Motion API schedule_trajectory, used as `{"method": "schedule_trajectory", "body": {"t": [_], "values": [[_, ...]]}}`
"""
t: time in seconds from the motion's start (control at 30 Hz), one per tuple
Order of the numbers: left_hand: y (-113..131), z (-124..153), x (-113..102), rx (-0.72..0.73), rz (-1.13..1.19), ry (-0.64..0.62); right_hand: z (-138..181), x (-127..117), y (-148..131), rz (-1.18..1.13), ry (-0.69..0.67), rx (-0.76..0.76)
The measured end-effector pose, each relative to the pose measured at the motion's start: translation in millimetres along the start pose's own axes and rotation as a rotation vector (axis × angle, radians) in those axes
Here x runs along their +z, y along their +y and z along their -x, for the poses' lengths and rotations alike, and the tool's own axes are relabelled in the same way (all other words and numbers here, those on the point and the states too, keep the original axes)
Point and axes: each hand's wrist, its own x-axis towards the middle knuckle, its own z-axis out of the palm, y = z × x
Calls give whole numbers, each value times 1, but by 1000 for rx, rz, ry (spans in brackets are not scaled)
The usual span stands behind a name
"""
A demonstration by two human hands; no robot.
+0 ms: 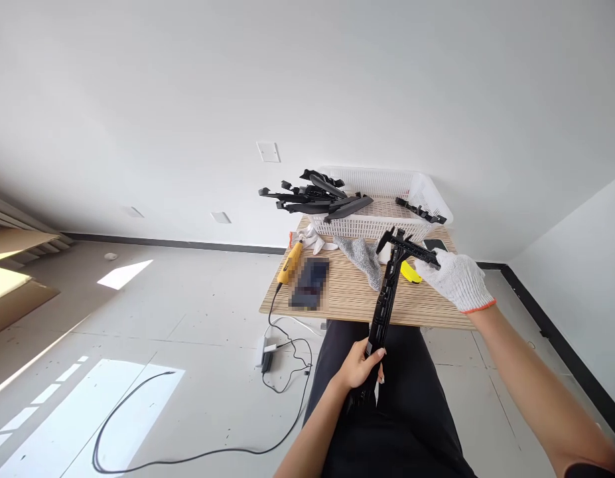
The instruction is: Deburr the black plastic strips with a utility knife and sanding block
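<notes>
Grasping firmly, nearest to the body, with the bare left hand [359, 365], thumb on top: a long narrow part of ribbed black plastic [385, 299], reaching from above the lap outward past the left hand. Holding, further out, with the right hand [454, 279], in a white knitted glove with orange cuff, the beam of a black sliding caliper [409, 247], laid across the far end of this part. Probably measuring there. Pressed on the plastic or only near it: cannot tell. To do it well, best to hold the part motionless with the left hand, to set the caliper square, to close it lightly without bending the plastic. Better also not to knock the bright yellow curved object [410, 271], just beside the gloved fingers, on the striped wooden surface [347, 315]. Beyond both hands: a white slatted plastic basket [371, 229], with curved black plastic pieces [332, 199] piled on the side away from the right hand.
</notes>
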Motion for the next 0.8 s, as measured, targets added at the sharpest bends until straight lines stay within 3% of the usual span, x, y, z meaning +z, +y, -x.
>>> {"method": "schedule_trajectory", "body": {"t": [0.23, 0.53, 0.8], "values": [[1, 10, -2, -51, 129, -52, -15, 0, -4, 21, -23, 74], [10, 12, -13, -78, 203, 35, -38, 29, 1, 195, -32, -155], [10, 7, -14, -109, 217, 39, -51, 37, -3, 221, -122, -238]]}}
